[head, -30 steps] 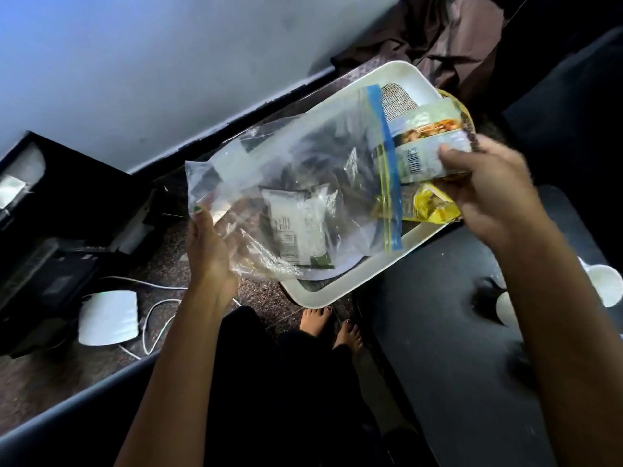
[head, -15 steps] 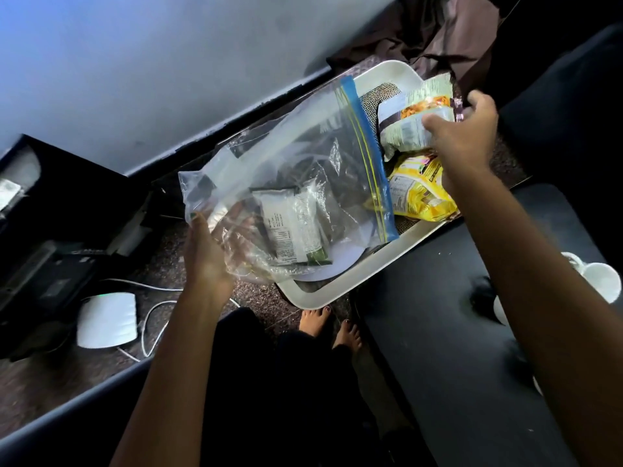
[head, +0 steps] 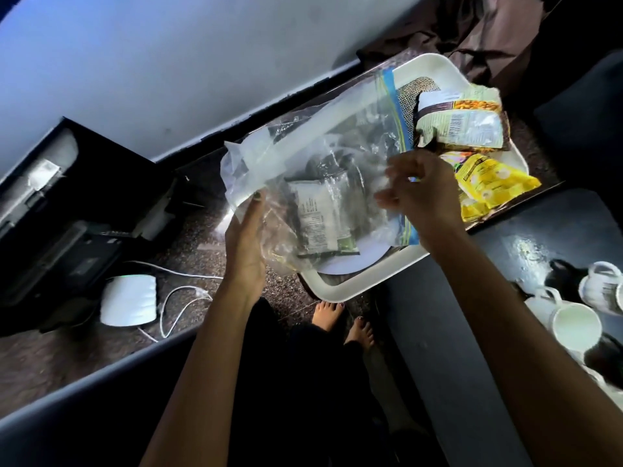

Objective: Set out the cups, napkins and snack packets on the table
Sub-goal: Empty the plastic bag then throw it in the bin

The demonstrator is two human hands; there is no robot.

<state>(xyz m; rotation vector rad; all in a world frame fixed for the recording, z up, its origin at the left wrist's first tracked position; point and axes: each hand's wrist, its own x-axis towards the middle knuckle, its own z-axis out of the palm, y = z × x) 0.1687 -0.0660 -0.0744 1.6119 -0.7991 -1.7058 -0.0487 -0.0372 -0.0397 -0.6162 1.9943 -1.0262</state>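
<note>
Two packets (head: 462, 124) lay on the tray (head: 340, 291); one remained in the bag (head: 323, 183) above it. Left hand (head: 246, 244) gripped the bag; right hand (head: 421, 193) reached in, fingers loose. Cups (head: 573, 326) stood on the table (head: 472, 332) beside the tray; napkins not seen.

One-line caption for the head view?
Left hand holds a zip bag over the tray; right hand reaches for its mouth.

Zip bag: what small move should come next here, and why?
Probably the right hand reaches into the zip bag for the packet inside. The left hand holds the bag up; two packets lie on the white tray.
</note>
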